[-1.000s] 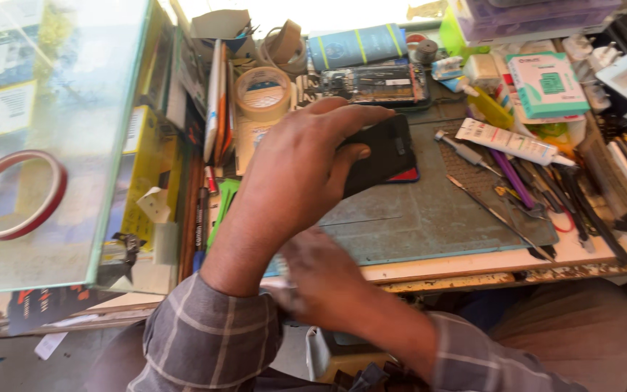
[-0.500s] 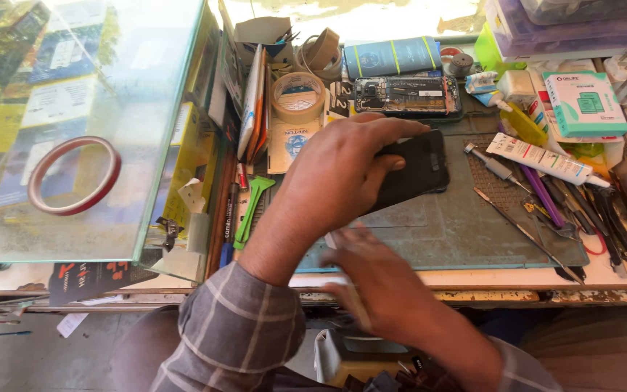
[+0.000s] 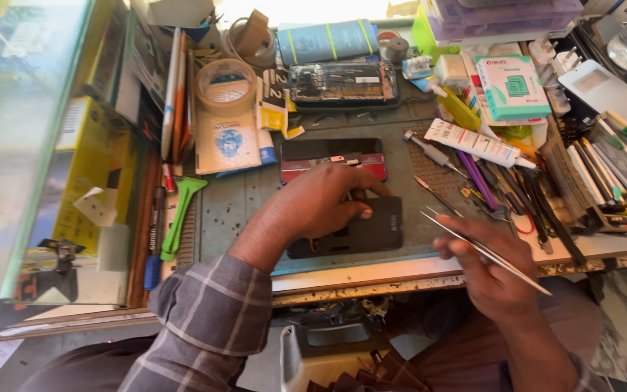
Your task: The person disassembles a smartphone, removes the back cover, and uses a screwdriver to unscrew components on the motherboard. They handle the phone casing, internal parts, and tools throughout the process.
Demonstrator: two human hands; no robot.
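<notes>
My left hand (image 3: 321, 207) presses down on a black phone (image 3: 361, 231) lying flat on the grey-green work mat (image 3: 234, 199). My right hand (image 3: 484, 265) is at the bench's front edge, to the right of the phone, and holds thin metal tweezers (image 3: 484, 250) whose tips point up and left toward the phone. Just behind the left hand lies a second dark phone part with a red edge (image 3: 332, 154). Farther back rests an opened phone (image 3: 342, 81) with its insides showing.
A tape roll (image 3: 225, 86), a white tube (image 3: 473, 141), a green plastic tool (image 3: 181, 214) and several hand tools (image 3: 517, 192) crowd the bench. A glass case (image 3: 19, 145) stands at left. Boxes (image 3: 513, 87) pile up at the back right.
My left hand has lowered the black phone from the air onto the mat. My right hand came out from under the left arm and moved right, now holding tweezers.
</notes>
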